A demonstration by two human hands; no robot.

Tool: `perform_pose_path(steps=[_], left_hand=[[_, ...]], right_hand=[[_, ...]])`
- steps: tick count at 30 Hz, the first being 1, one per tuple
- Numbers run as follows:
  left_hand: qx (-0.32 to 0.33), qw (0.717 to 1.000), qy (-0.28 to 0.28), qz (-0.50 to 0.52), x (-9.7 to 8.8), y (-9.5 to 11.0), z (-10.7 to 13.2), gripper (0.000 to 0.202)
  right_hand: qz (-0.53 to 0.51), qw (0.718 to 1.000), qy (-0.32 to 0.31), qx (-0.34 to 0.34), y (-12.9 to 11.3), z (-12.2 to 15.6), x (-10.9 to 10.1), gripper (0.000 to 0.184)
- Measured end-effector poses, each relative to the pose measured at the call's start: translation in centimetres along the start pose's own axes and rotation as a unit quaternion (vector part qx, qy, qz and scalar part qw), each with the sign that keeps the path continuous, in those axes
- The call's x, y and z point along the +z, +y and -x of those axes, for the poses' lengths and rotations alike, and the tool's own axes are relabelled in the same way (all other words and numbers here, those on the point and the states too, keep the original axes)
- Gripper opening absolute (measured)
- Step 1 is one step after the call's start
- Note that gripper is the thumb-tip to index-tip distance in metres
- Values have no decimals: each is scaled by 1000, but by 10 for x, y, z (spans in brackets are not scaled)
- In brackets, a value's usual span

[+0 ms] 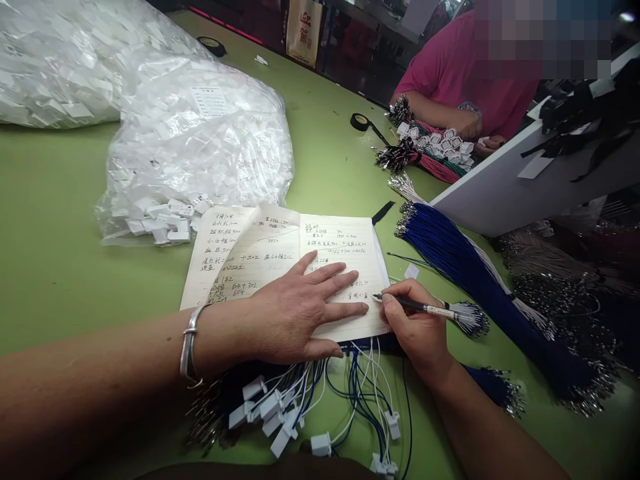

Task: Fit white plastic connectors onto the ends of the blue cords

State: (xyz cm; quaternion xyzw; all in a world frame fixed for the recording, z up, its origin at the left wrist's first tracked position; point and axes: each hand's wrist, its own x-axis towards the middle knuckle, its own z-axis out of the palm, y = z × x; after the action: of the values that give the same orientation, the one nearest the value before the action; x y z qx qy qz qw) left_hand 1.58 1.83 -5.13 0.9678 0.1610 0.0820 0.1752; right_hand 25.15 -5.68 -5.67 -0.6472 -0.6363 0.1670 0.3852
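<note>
An open notebook [240, 233] with handwritten notes and numbers lies in front of me on the green table. My left hand [305, 307] rests flat across its pages, fingers spread. At the right page's edge, my right hand [417, 327] grips a black pen [430, 309], its tip at the paper beside the written lines. Below the notebook, partly hidden under it, blue and white wires [357, 380] end in white plastic connectors [285, 433].
Clear plastic bags [240, 133] of white connectors stand at the left and back. Bundles of blue wires [450, 260] lie at the right beside a white panel [555, 147]. A roll of black tape [359, 121] sits farther back. Across the table, a person in a pink shirt [450, 67] handles connectors.
</note>
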Motion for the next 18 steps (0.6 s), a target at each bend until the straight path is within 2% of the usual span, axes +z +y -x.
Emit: perform_pose_path(steps=[9,18], left_hand=[[1,1000,1,0,1,0,1,64],[2,1000,5,-4,2,-1,1,64]], right_hand=[[12,1000,2,0,3,0,1,11],[2,1000,-4,15,-5,-4,2,12]])
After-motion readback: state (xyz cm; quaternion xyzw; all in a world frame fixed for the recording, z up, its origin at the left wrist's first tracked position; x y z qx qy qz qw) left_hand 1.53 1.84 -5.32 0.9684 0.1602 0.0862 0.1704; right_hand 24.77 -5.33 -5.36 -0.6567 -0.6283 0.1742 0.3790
